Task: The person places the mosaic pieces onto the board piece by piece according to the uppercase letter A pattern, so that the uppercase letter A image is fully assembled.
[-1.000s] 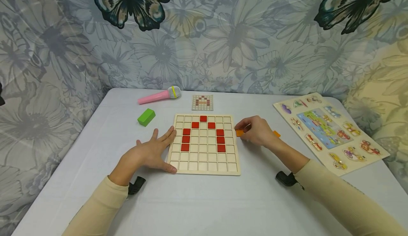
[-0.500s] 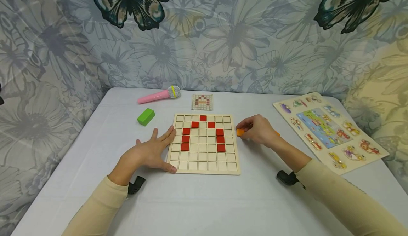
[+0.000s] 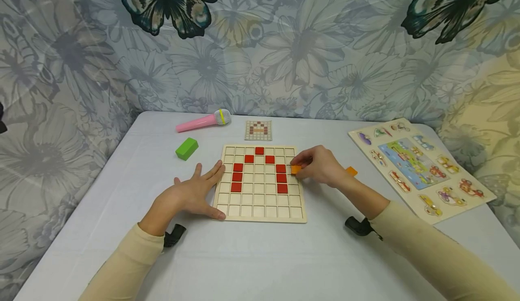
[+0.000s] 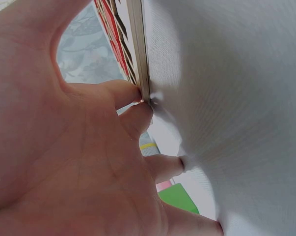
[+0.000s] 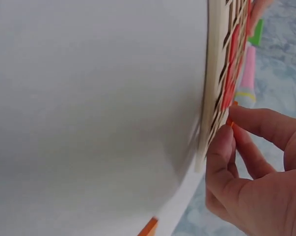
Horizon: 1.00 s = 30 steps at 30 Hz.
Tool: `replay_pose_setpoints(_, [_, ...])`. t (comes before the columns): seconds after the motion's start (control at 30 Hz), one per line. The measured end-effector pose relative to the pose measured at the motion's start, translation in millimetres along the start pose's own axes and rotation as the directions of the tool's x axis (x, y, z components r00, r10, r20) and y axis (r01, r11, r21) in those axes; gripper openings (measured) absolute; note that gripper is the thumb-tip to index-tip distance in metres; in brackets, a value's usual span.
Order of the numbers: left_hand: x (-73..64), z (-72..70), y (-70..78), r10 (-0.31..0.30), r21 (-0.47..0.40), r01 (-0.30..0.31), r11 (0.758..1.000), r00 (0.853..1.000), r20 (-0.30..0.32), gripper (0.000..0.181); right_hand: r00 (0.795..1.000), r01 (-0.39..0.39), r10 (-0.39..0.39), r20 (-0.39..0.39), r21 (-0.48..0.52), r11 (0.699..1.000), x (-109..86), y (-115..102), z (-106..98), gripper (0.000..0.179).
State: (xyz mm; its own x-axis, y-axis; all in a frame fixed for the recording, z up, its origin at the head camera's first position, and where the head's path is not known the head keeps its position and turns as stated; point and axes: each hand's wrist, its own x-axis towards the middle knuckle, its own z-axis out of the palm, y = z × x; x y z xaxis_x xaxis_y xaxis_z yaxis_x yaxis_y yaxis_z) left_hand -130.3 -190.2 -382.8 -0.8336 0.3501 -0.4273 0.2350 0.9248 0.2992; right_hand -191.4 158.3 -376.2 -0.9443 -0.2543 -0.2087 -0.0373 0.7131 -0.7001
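Observation:
A wooden grid board (image 3: pixel 259 214) lies flat mid-table, with several red square tiles (image 3: pixel 281 178) set in its cells in an arch pattern. My left hand (image 3: pixel 191 195) has its fingers spread and touches the board's left edge; the left wrist view shows fingertips against the board edge (image 4: pixel 139 49) and on the cloth. My right hand (image 3: pixel 322 168) pinches an orange square tile (image 3: pixel 296 169) between thumb and fingers over the board's right-hand cells. Another orange tile (image 3: pixel 351 171) lies on the cloth behind that hand, partly hidden by the wrist.
A small pattern card (image 3: pixel 257 131) lies beyond the board. Back left are a pink toy microphone (image 3: pixel 199 122) and a green block (image 3: pixel 187 149). At the right lies a picture puzzle board (image 3: pixel 406 156). Patterned fabric hangs behind the white table.
My right hand has moved left with the orange tile, from beside the board to above its right columns. The left hand stays in place.

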Motion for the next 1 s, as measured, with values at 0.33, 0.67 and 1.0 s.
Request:
replay_pose_setpoints(0.33, [0.4,-0.5,1.1,0.001,-0.008,-0.001,1.0,1.0,0.007,0.132,0.998,0.028,-0.029,0.053,0.026,0.999,4.6,-25,19,0.026])
replay_pose_setpoints(0.67, [-0.2,-0.3,2.2,0.0,-0.009,0.0,1.0,1.0,0.007,0.132,0.987,0.112,-0.115,0.115,0.035,0.993,11.4,-50,44,0.027])
replay_pose_setpoints(1.0, [-0.4,0.4,0.7,-0.005,-0.004,0.005,1.0,1.0,0.001,0.132,0.977,0.138,-0.133,0.164,-0.021,0.99,23.7,-68,63,0.024])
